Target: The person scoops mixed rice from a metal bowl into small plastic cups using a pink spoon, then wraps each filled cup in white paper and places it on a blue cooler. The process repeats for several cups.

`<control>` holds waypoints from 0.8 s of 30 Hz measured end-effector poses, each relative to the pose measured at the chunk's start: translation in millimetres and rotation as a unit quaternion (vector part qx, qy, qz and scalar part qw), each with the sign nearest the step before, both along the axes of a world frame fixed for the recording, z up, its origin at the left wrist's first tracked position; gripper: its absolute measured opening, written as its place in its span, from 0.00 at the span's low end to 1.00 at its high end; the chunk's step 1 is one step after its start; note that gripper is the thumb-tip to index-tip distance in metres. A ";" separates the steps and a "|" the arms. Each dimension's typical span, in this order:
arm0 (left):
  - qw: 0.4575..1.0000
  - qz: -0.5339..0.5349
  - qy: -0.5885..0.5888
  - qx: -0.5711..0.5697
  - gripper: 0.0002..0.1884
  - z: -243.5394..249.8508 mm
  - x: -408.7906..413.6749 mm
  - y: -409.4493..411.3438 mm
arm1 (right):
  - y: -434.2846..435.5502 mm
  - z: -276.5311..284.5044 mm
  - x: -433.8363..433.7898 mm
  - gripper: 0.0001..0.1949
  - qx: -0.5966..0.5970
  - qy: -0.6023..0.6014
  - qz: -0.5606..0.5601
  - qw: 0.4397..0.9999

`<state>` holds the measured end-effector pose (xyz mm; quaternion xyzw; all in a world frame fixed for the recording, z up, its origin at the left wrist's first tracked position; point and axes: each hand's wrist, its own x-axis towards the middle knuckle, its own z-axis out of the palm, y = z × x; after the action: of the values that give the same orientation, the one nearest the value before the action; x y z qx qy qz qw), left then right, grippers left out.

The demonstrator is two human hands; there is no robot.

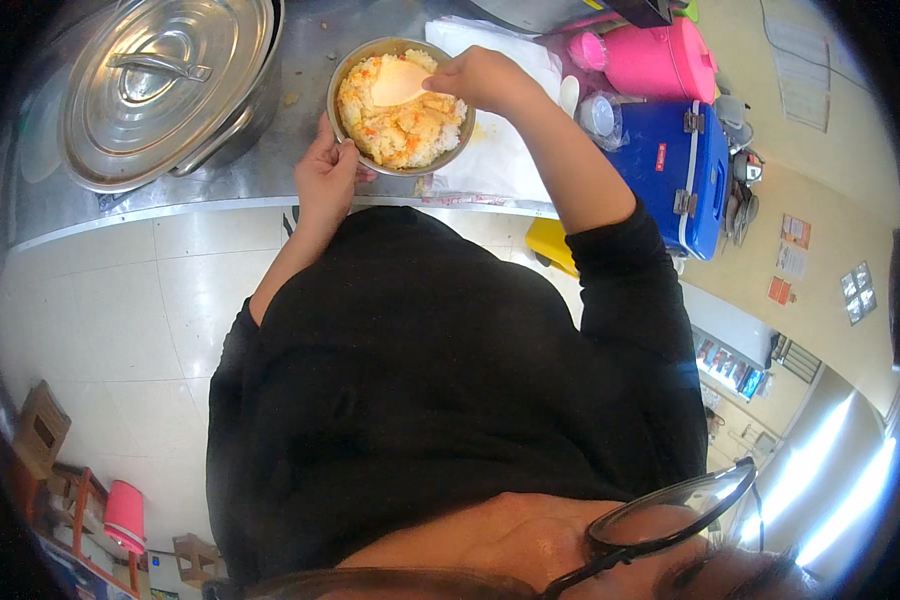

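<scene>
A round metal bowl (468,133) on the counter holds white rice mixed with orange bits and a yellowish food (412,124). My left hand (330,165) grips the bowl's rim at its lower left, thumb on the edge. Above the bowl's right side, my right hand (476,79) pinches the end of a pale, broad rice paddle (397,82); its blade lies on the food. White paper or plastic sheeting (517,161) spreads beneath the bowl's right side.
A large lidded steel pot (187,75) stands left on the metal counter (300,67). To the right are a white spoon (568,95), wrapped white cups (598,116), a blue cooler box (645,165) and a pink jug (656,60). The counter's front edge runs before me.
</scene>
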<state>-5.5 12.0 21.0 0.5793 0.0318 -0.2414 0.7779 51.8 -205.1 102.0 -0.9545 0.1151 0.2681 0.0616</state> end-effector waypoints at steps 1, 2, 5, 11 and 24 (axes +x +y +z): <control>1.000 -0.003 -0.006 0.008 0.28 -2.0 -0.8 0.0 | 1.4 -3.6 1.9 0.19 -0.004 -0.007 0.007 1.000; 1.000 -0.006 -0.011 0.016 0.28 -4.0 -1.5 -0.5 | -1.1 -2.5 4.0 0.18 -0.009 -0.005 0.038 0.999; 1.000 -0.002 0.010 0.024 0.28 -4.7 2.5 2.8 | 1.9 43.4 15.9 0.16 -0.044 -0.014 0.128 0.991; 0.998 -0.007 0.055 0.000 0.28 -4.0 7.6 7.2 | -14.3 72.3 17.6 0.14 -0.181 -0.049 0.279 0.942; 0.993 -0.033 0.110 -0.010 0.26 5.5 9.5 12.9 | 55.2 41.6 -20.3 0.08 -0.054 -0.061 0.387 0.918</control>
<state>4.0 24.9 26.5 0.5422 0.0955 -0.3291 0.7672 31.5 -149.9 143.6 -0.9408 -0.2531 0.2059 -0.0918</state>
